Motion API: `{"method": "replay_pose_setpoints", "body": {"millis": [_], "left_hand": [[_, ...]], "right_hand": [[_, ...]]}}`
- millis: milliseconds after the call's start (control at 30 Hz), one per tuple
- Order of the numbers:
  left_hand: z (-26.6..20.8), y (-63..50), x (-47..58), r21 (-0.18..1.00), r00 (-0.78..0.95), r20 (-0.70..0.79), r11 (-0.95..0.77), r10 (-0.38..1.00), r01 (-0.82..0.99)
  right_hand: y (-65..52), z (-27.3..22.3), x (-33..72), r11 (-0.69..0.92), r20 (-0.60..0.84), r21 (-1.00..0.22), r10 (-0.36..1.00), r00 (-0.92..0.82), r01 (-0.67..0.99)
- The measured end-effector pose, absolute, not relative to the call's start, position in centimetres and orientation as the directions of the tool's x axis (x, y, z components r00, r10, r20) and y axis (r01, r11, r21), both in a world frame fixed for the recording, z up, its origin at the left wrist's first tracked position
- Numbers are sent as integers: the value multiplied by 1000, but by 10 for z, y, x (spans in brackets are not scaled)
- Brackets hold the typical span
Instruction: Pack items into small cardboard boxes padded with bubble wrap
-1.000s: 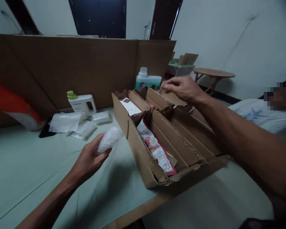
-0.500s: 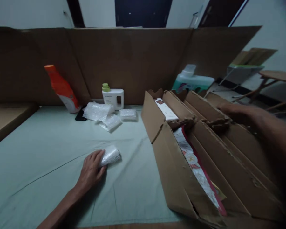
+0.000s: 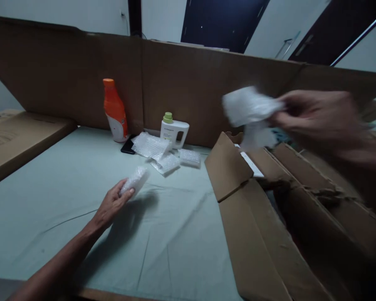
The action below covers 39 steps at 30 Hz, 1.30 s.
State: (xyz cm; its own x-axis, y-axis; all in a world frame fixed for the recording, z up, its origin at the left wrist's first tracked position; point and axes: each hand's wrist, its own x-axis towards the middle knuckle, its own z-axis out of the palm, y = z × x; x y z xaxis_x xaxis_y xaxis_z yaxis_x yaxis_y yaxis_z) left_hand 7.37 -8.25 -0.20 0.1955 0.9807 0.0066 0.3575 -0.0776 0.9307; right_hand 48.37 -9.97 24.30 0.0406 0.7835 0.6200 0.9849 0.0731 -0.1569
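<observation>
My left hand [image 3: 114, 200] is closed on a small bundle of bubble wrap [image 3: 135, 180], lifted off the green cloth with a shadow below. What is inside the bundle I cannot make out. Over the divided cardboard box [image 3: 247, 234], my right hand [image 3: 319, 115] pinches a crumpled piece of white, translucent wrap [image 3: 250, 106], blurred by motion. More bubble wrap sheets [image 3: 152, 146] lie at the back of the table, beside a flat wrapped packet [image 3: 189, 158]. A white printed item [image 3: 252, 164] stands in one of the box's compartments.
An orange and white bottle [image 3: 114, 108] and a white jug with a green cap [image 3: 174, 130] stand at the back. A black phone-like object [image 3: 128, 145] lies near them. A cardboard screen [image 3: 188, 79] spans behind; a flat cardboard box [image 3: 28, 138] lies at left.
My right hand has come from the box's right side up over it and now holds the white wrap. My left hand has raised the bubble-wrap bundle off the cloth. The view has turned right.
</observation>
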Motion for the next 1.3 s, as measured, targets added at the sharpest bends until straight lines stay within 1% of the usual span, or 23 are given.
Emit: {"method": "replay_pose_setpoints", "body": {"millis": [100, 133, 200, 267, 333, 400, 433, 500, 600, 733, 833, 933, 1067, 1300], "left_hand": [[11, -67, 70, 952, 122, 86, -118, 989, 281], [15, -60, 70, 952, 97, 127, -149, 987, 269], [22, -40, 73, 933, 47, 223, -227, 974, 278], [24, -13, 81, 878, 37, 329, -320, 944, 356], [18, 15, 93, 775, 108, 390, -389, 915, 498], [2, 38, 106, 678, 196, 375, -413, 906, 608], [-9, 45, 112, 653, 227, 353, -412, 908, 636], [-31, 51, 120, 643, 264, 321, -414, 909, 644], [-56, 46, 124, 615, 310, 320, -445, 895, 651], [-70, 43, 123, 571, 318, 353, -471, 880, 672], [-74, 47, 122, 542, 296, 372, -465, 880, 700], [-78, 52, 122, 520, 274, 376, -446, 885, 729], [-75, 52, 121, 502, 224, 401, -418, 888, 757], [-67, 51, 119, 601, 162, 393, -387, 905, 699]], "right_hand": [[-42, 220, 399, 212, 472, -144, 873, -121, 967], [-23, 209, 378, 234, 422, -129, 892, -161, 964], [10, 186, 350, 216, 314, -77, 932, -182, 973], [36, 163, 338, 162, 179, -18, 971, -156, 987], [54, 142, 337, 128, 52, 23, 990, -129, 992], [62, 121, 339, 115, -21, 37, 993, -115, 993], [63, 111, 340, 105, -40, 38, 994, -104, 994], [61, 89, 340, 82, -48, 28, 996, -81, 996], [50, 49, 332, 63, -15, -16, 998, -63, 998], [39, -10, 318, 29, 69, -88, 997, -23, 996], [39, -41, 313, -3, 154, -145, 988, 25, 990], [42, -56, 316, -2, 202, -202, 978, 44, 979], [44, -60, 322, 21, 227, -255, 973, 39, 967], [41, -62, 324, 37, 256, -257, 966, 31, 966]]}}
